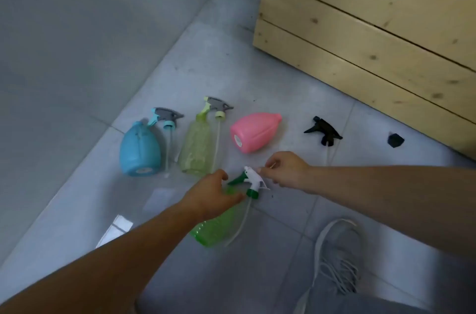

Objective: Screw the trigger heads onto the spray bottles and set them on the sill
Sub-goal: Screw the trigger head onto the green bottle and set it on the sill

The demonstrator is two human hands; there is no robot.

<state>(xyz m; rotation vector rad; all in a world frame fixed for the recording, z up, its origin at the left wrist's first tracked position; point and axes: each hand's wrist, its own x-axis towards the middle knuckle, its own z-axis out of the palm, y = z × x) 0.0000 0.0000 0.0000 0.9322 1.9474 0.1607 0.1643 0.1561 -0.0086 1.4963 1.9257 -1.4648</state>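
Your left hand [216, 195] grips the clear green plastic spray bottle [219, 228], your right hand [286, 169] pinches the white-and-green trigger head [251, 179] beside its neck; seat the head squarely before turning.

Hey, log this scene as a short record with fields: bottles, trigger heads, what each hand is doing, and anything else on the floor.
Bottles: four lying on the tiled floor: blue bottle, yellow-green bottle, pink bottle, green bottle
Trigger heads: none screwed on: grey-and-blue head, grey-and-yellow head, black head, white-and-green head
Left hand: grips the green bottle near its neck
Right hand: pinches the white-and-green head
Other: wooden crate, small black piece, grey shoe
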